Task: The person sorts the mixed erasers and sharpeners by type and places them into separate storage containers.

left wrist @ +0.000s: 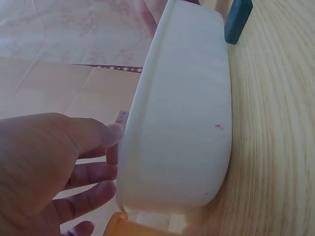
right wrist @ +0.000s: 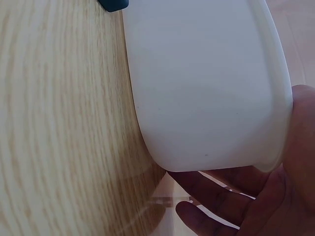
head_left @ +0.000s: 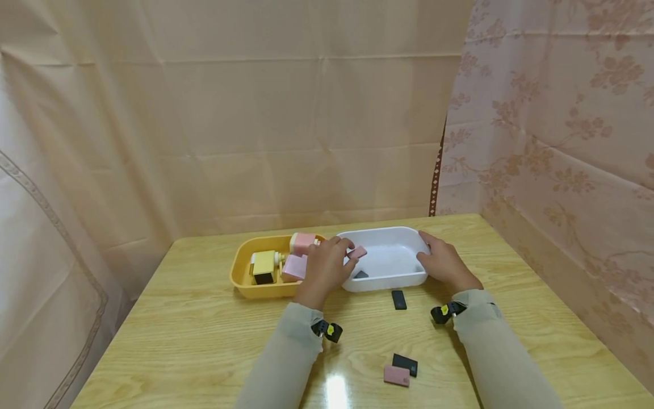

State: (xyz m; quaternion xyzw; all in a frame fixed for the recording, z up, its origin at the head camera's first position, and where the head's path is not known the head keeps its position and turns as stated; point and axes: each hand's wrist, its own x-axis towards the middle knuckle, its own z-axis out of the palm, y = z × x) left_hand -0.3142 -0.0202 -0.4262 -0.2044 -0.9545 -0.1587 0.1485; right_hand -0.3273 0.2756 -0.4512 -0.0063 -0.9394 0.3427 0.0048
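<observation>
My left hand [head_left: 329, 264] pinches a small flat pink block [head_left: 357, 253] over the left part of a white tray [head_left: 385, 282]. In the left wrist view, thumb and fingers meet at the tray's rim and the pink block [left wrist: 121, 118] is partly hidden. The right hand [head_left: 445, 262] grips the tray's right end, thumb over the rim. From the right wrist, fingers [right wrist: 216, 199] show beneath that end of the white tray. A dark flat block [head_left: 361, 274] lies inside the tray, and a black one [head_left: 399, 300] rests on the table just in front.
Left of the white tray stands a yellow tray [head_left: 271, 291] holding a yellow bottle-like item [head_left: 264, 263], a pink one [head_left: 302, 243] and a lilac one [head_left: 293, 268]. Nearer the front, a pink block [head_left: 396, 375] overlaps a black block [head_left: 405, 364]. Curtains hang behind the table.
</observation>
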